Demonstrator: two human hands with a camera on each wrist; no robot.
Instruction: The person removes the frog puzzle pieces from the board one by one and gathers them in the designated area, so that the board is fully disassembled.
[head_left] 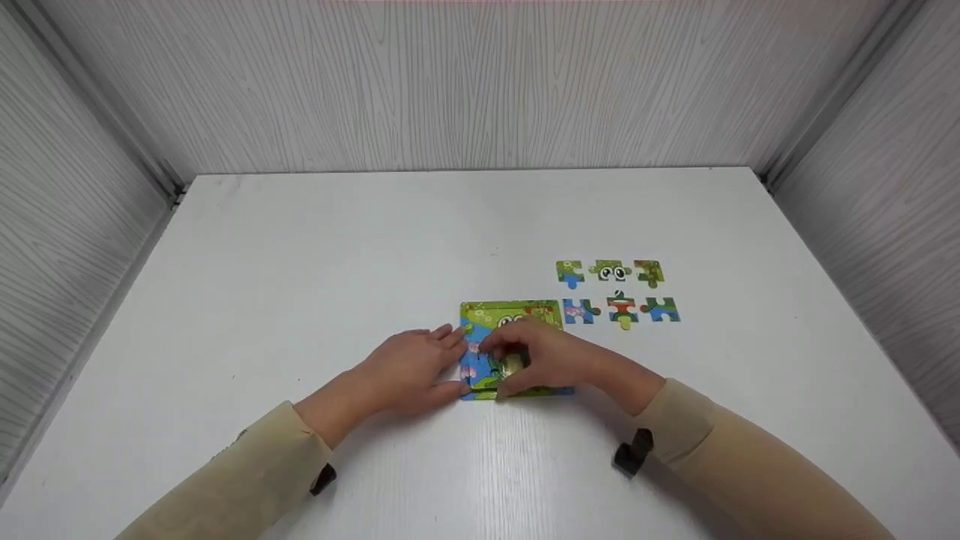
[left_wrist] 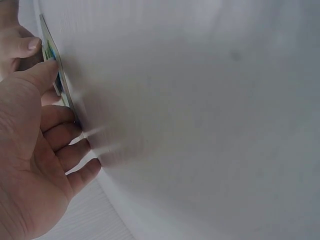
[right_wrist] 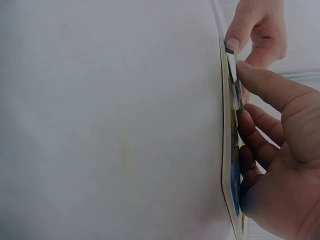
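Note:
A shallow jigsaw tray [head_left: 512, 305] with a green and blue cartoon picture lies flat on the white table. My left hand [head_left: 412, 373] steadies its left edge, fingers extended and thumb at the near left corner. Over the tray's near half, my right hand [head_left: 551, 355] pinches a puzzle piece [right_wrist: 238, 92] between thumb and fingertips. That piece stands tilted off the tray in the right wrist view, and the hand hides much of it from above. To the right, several loose puzzle pieces [head_left: 611, 271] lie in two rows, one with big white eyes.
White table [head_left: 337, 247] surrounds the tray and pieces. Pale wood-grain panels [head_left: 480, 90] rise at the back and both sides. A dark strap end [head_left: 634, 452] sticks out from the right sleeve.

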